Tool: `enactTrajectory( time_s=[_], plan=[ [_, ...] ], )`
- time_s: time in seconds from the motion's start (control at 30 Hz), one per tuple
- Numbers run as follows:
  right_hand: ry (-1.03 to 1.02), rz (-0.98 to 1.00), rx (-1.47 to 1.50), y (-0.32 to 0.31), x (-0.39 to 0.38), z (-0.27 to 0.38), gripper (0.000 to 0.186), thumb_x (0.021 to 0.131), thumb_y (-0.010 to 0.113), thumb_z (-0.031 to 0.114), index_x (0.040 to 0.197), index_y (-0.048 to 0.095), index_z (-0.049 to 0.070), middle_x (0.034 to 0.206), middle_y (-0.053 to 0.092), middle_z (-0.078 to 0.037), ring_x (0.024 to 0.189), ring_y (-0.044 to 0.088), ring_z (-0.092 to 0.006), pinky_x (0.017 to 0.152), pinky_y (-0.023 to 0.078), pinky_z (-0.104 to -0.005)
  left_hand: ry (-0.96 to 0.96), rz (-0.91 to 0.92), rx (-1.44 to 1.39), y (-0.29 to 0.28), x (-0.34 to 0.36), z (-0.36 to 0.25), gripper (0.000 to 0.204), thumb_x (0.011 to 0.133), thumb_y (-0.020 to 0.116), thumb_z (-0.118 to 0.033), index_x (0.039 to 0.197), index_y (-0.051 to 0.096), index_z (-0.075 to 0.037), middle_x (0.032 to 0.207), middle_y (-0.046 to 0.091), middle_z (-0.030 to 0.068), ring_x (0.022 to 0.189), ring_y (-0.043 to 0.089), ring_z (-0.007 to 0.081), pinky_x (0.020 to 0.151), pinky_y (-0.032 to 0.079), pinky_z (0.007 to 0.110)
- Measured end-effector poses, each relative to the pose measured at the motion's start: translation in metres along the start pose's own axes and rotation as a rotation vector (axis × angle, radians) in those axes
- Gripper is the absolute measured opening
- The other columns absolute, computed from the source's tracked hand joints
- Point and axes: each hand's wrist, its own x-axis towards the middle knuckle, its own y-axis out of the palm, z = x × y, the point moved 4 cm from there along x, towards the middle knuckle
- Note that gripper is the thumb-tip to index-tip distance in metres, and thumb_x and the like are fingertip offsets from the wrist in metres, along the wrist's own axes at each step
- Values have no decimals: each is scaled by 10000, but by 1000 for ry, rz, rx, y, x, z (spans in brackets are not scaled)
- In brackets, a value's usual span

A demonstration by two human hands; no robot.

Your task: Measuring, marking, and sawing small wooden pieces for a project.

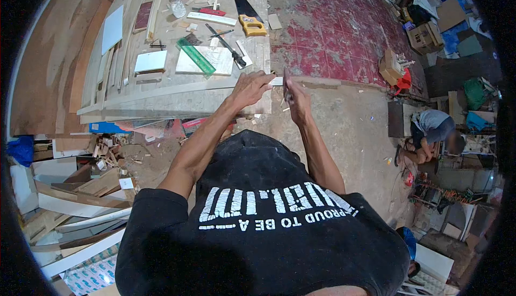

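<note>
My left hand [251, 86] grips a pale wooden strip [277, 81] at the right edge of the worktable [118, 111], near its front corner. My right hand [296, 96] holds a narrow, dark, flat object [286, 81] upright at the strip's end; I cannot make out what it is. Just beyond my hands lie a green ruler [196, 55] across a pale board [217, 65], and a dark slender tool with a thick end [235, 54]. A hand saw with a yellow handle [251, 24] rests farther back on the table, among small wood pieces.
Wood offcuts [91, 183] crowd the floor at lower left. A red floor [333, 38] lies beyond bare concrete [349, 129]. Cardboard boxes [392, 67] stand at the right. A crouching person [432, 129] is among clutter at right; another person [409, 245] shows at lower right.
</note>
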Motion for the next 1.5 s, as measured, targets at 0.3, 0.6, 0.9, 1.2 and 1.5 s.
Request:
enactTrajectory(
  time_s=[0.3,0.6,0.9,1.2,1.5],
  plan=[
    [-21,12,-124,-22,13,-12,317,951,656,279,1109,712,10,901,609,16,775,478,-102,673,367,-268,26,8,11,-3,3,-12,356,949,600,-282,1270,621,-130,1036,657,128,1018,620,354,793,439,500],
    [-5,-2,-188,-12,19,0,344,962,645,293,1142,704,6,875,601,30,721,457,-85,615,349,-265,6,52,14,-13,3,-19,383,952,589,-266,1306,613,-121,1079,640,119,1041,612,344,823,453,479],
    [34,51,-244,-4,9,18,209,949,658,300,873,671,106,767,510,56,699,429,-78,614,312,-273,24,43,-14,-13,-1,-19,392,925,622,-219,1304,614,-117,1056,649,129,1017,619,351,826,464,474],
    [83,-44,-183,-3,10,11,205,934,664,306,905,697,106,786,566,34,702,458,-93,605,356,-282,-34,67,49,-4,1,-10,404,969,562,-296,1364,559,-211,1125,632,99,1061,605,323,836,400,485],
    [128,-105,-237,1,-2,14,234,902,682,303,892,719,71,749,588,4,622,500,-100,527,379,-277,-14,-20,34,-9,-8,-13,385,948,594,-251,1318,603,-140,1035,633,103,1018,605,319,824,422,460]
  ],
)
